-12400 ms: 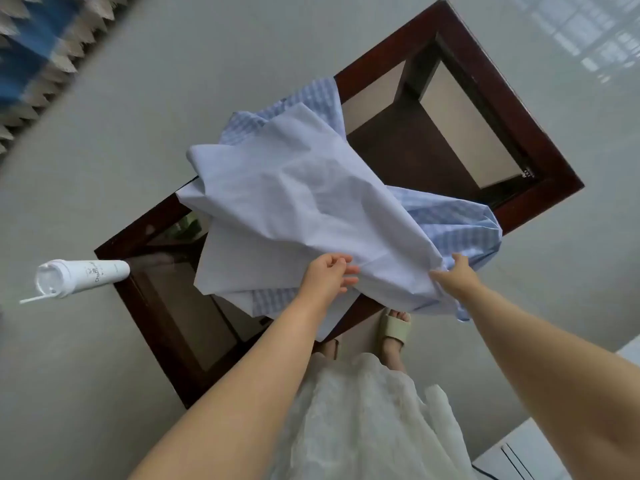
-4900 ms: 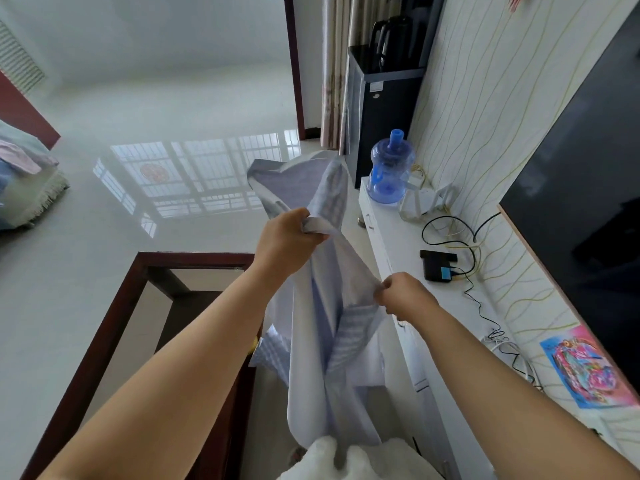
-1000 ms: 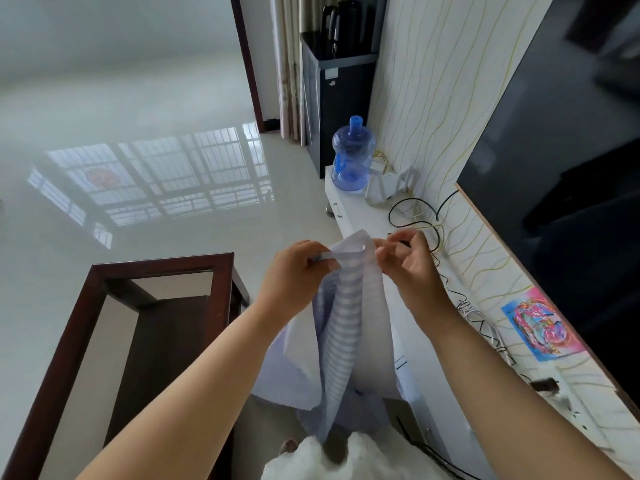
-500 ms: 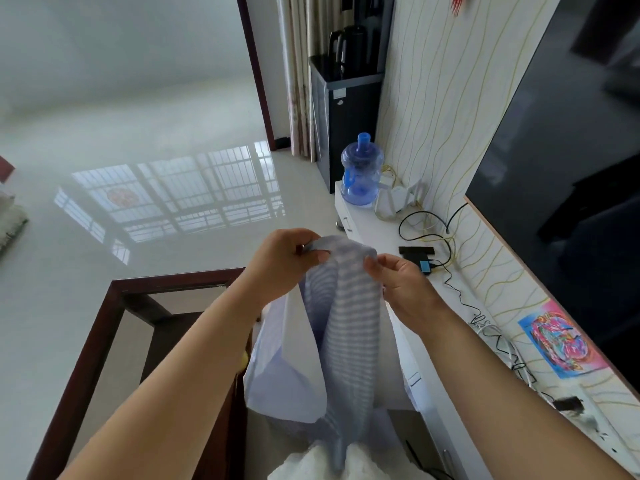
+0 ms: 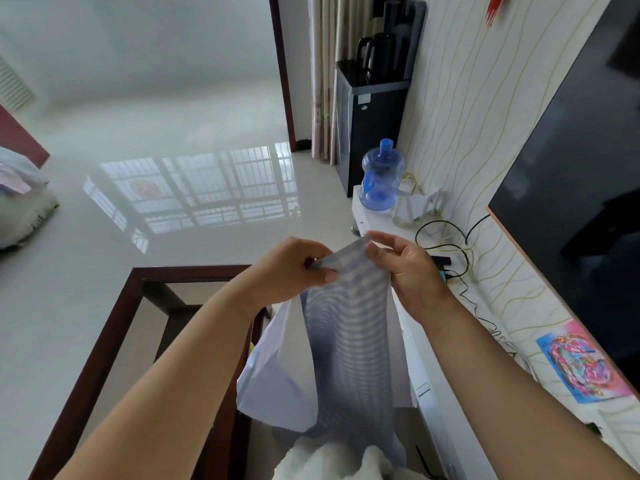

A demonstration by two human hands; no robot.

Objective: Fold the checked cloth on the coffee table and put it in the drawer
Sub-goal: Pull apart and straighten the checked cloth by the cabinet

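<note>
Since half a second ago the right hand (image 5: 407, 271) has lifted its corner of the checked cloth (image 5: 346, 334) level with the left hand (image 5: 291, 268), so the top edge now runs nearly straight between them; the view has barely shifted. Cloth hangs free in the air, clear of the coffee table (image 5: 114, 327), whose dark wooden frame sits left of the cloth and below it. Cloth's lower end drops past the table's near corner toward a white garment (image 5: 332, 462) at the bottom of the view. Right of the cloth, a long white worktop (image 5: 415, 358) runs close beside its hanging edge. Left hand clenched on the cloth's top-left corner, fingers curled over the fold. Right hand pinching the top-right corner between thumb and fingertips, other fingers loose. Beyond the cloth: glossy pale floor (image 5: 173, 188), open and reflecting a window grille. On the worktop past the cloth, a blue water jug (image 5: 381, 178) and black cables (image 5: 446, 237); a dark screen (image 5: 571, 188) on the wall above.
</note>
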